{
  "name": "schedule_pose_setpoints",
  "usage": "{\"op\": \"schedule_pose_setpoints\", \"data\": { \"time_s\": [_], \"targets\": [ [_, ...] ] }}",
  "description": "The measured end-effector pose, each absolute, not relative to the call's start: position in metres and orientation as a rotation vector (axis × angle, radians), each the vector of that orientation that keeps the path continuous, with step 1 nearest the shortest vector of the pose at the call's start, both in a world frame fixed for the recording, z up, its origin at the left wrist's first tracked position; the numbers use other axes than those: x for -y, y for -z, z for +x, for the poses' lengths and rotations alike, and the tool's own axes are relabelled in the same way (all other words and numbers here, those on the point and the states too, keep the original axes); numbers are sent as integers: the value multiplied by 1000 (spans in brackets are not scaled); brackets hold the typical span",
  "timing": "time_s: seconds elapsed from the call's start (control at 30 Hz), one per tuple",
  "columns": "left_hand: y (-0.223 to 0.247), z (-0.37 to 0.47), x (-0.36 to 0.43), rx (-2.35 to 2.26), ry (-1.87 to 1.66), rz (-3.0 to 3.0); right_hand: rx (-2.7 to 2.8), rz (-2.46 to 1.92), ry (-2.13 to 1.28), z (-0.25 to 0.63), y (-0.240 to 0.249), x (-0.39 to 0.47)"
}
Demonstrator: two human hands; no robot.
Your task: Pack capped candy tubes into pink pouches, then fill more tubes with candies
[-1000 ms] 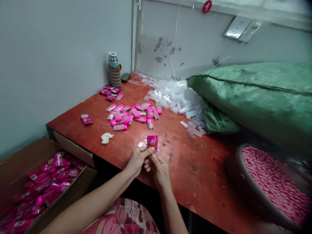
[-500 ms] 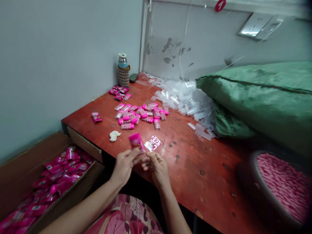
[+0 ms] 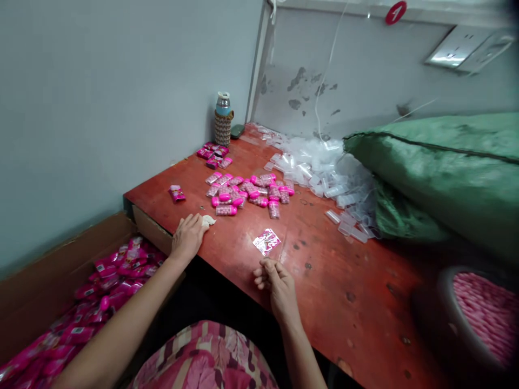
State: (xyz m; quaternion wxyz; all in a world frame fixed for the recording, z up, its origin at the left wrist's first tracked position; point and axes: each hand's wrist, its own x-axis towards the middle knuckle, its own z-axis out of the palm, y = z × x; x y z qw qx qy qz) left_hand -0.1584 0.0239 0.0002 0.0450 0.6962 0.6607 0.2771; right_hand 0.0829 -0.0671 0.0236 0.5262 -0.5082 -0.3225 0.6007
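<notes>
My left hand (image 3: 188, 235) lies at the table's near left edge, fingers stretched out, their tips on a crumpled white wad (image 3: 208, 222) like damp tissue or cloth. No packet shows in it. Above the near edge, my right hand (image 3: 278, 283) has its fingers curled and thumb against index finger; whether something small is between them cannot be made out. Just beyond its fingertips lies a flat, shiny pink-and-silver wrapper (image 3: 267, 242). Farther back is a cluster of small clear tubes (image 3: 226, 209) with pink caps and pink beads inside. A single pink packet (image 3: 177, 193) rests on the left.
An open cardboard box (image 3: 152, 232) of pink packets stands lower left. Empty clear tubes (image 3: 312, 167) are heaped at the back beside a large green sack (image 3: 441, 162). A dark bowl (image 3: 441, 302) of pink pellets sits right. A bottle (image 3: 223, 121) stands in the back corner.
My left hand has moved left onto the white wad, and the pink packet it held is gone from it. My right hand stays curled near the wrapper. The camera view has shifted left.
</notes>
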Motion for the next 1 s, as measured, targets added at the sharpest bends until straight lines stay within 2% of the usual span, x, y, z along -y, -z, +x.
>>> {"op": "schedule_pose_setpoints", "data": {
  "time_s": [0.17,0.27,0.43,0.67,0.77,0.9,1.0],
  "targets": [
    [-9,-146,-21,-2002,-1004,2310,727,-1267,-1366,97,-21,71],
    [-22,-106,-19,-1689,-1052,2451,741,-1262,-1369,103,-21,69],
    [-15,-30,-33,-1178,-745,2531,764,-1261,-1361,110,-21,67],
    [10,-12,-41,-1163,-796,2400,771,-1278,-1329,125,-19,64],
    [8,-12,-41,-1137,-838,2318,812,-1300,-1291,127,-19,54],
    [0,-8,-31,-1111,-963,2159,815,-1339,-1069,122,-20,33],
    [-12,-6,-16,-1018,-1106,1990,798,-1249,-1070,119,-23,20]
  ]
}}
